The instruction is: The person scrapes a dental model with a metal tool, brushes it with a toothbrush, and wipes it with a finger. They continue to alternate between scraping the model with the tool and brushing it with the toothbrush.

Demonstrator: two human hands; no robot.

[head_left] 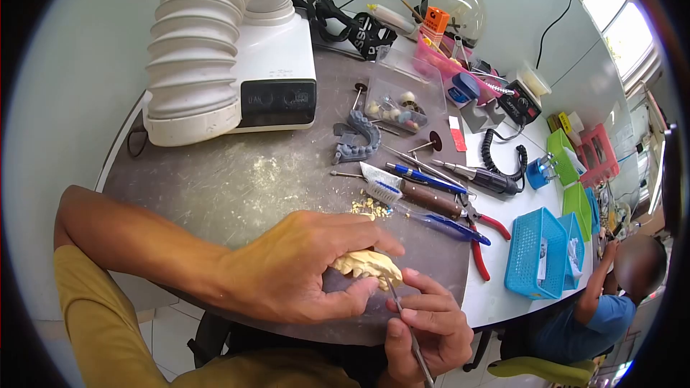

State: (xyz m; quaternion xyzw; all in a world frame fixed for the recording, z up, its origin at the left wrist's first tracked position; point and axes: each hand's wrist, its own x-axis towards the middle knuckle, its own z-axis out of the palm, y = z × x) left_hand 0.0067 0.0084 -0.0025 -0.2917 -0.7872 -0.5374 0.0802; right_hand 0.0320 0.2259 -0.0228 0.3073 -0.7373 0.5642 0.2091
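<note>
My left hand [287, 273] is closed around a cream plaster dental cast [368, 263], thumb below and fingers over the top. The row of teeth on the cast shows between them; the rest is hidden under my fingers. In a pinch, my right hand [435, 327] grips a thin metal carving tool [418, 353]. Its tip meets the right end of the cast, and my right fingertips are close beside it. Yellowish plaster crumbs [370, 207] lie on the bench just beyond my left hand.
A white extractor with a ribbed hose [194, 50] stands at the back left. Beyond the crumbs lie a grey dental model [359, 138], a brush [381, 184], red-handled pliers [480, 259] and a handpiece [481, 176]. Blue baskets [532, 259] stand right; a person in blue [596, 323] sits beyond.
</note>
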